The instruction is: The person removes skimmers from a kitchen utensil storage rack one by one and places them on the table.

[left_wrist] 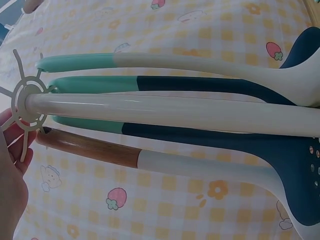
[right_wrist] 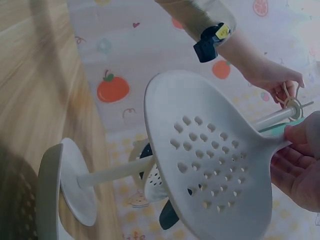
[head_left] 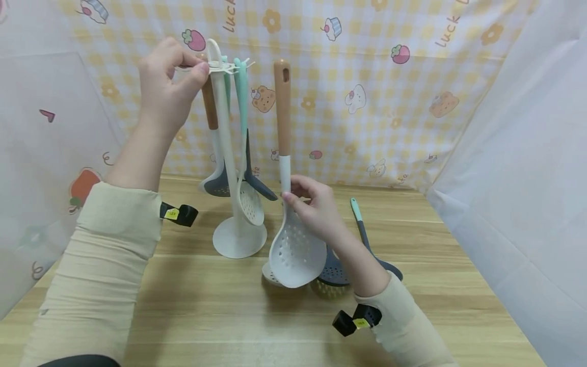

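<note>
My left hand (head_left: 167,81) pinches the spoked top of a white utensil stand (head_left: 228,148). From it hang a wooden-handled white utensil (left_wrist: 190,171), a mint-handled white skimmer (head_left: 251,204) and mint-handled dark utensils, one a perforated piece (left_wrist: 295,175). To the right of the stand, my right hand (head_left: 316,206) grips another white skimmer (head_left: 298,255) by its neck, between thumb and fingers. This skimmer stands upright, its wooden handle (head_left: 283,107) pointing up and its perforated bowl low. In the right wrist view the bowl covers part of the stand's pole.
Behind the held skimmer lie a dark perforated utensil (head_left: 334,270), a pale perforated piece (head_left: 270,274) and a bristled item (head_left: 330,291), partly hidden. Right of them is a mint-handled dark utensil (head_left: 362,229). A patterned cloth (head_left: 348,132) hangs behind the wooden table (head_left: 206,316).
</note>
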### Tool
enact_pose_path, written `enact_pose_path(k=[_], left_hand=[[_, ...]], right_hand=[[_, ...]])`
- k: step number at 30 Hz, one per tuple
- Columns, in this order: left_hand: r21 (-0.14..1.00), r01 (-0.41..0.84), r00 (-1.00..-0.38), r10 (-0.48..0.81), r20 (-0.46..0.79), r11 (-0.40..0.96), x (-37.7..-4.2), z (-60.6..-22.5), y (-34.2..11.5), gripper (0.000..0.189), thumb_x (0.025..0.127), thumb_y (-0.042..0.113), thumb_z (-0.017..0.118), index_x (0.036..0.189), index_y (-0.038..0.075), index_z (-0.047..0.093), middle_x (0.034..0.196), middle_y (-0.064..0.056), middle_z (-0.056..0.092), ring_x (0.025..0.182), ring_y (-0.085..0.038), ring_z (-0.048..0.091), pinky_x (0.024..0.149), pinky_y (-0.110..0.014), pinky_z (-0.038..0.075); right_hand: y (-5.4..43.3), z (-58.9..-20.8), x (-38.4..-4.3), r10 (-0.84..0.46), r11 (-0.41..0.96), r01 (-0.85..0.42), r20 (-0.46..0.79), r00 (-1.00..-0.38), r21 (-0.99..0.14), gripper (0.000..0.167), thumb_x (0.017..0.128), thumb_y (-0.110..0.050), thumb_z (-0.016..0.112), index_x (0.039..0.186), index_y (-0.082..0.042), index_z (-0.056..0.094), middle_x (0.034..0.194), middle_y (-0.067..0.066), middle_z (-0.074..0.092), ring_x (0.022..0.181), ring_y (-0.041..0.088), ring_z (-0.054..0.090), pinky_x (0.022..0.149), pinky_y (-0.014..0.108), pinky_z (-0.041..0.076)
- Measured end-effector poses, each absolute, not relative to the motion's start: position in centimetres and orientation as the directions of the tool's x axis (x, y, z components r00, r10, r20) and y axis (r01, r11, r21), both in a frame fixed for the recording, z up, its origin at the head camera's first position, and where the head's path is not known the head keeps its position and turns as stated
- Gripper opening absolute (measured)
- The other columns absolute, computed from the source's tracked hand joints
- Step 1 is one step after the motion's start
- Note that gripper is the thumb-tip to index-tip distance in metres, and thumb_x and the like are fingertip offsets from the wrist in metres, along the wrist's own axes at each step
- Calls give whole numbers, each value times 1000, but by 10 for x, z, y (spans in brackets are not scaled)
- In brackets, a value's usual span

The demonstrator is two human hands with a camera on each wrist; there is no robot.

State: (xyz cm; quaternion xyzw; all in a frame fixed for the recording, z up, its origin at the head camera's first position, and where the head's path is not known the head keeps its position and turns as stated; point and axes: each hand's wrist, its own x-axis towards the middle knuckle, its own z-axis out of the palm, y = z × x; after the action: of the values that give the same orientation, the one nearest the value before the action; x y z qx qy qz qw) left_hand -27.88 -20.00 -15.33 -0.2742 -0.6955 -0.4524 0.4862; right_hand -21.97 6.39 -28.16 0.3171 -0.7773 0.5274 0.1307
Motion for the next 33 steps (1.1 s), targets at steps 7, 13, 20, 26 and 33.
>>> enact_pose_path(k=[7,13,20,26,33], left_hand=[[434,795,-441,-89,893,423,-258,-147,-187,21,75,25,52,67,8,63,75,13,51,80,-4,47,79,-21,35],[401,805,-406,-86,910,437,-272,-152,-194,20,76,25,52,67,11,62,75,14,50,79,-5,48,78,-22,36],[306,836,-332,-23,943,455,-286,-156,-204,22,78,24,51,68,8,63,76,15,51,78,-5,48,75,-20,36],[277,842,-317,9,948,462,-283,-155,-205,24,79,24,50,70,6,63,77,17,51,79,-5,49,75,-21,36],[287,839,-322,-4,947,463,-284,-155,-204,25,78,24,50,70,5,63,77,16,51,80,-6,49,77,-21,37]], right_hand=[[81,-284,-217,-293,241,-567,498,-816,-788,19,90,0,63,109,3,65,92,14,68,84,22,67,66,32,55],[95,-290,-216,-266,260,-536,474,-839,-803,19,90,0,63,109,3,65,92,16,68,82,23,67,63,32,55],[110,-297,-215,-218,243,-477,431,-876,-845,22,89,2,63,111,8,64,96,21,67,87,31,68,64,31,56],[125,-303,-213,-171,215,-425,394,-903,-879,24,89,3,62,113,9,63,97,24,66,81,22,68,64,32,56],[144,-306,-212,-102,211,-374,361,-927,-903,26,90,1,63,115,8,62,98,24,65,79,19,67,66,33,56]])
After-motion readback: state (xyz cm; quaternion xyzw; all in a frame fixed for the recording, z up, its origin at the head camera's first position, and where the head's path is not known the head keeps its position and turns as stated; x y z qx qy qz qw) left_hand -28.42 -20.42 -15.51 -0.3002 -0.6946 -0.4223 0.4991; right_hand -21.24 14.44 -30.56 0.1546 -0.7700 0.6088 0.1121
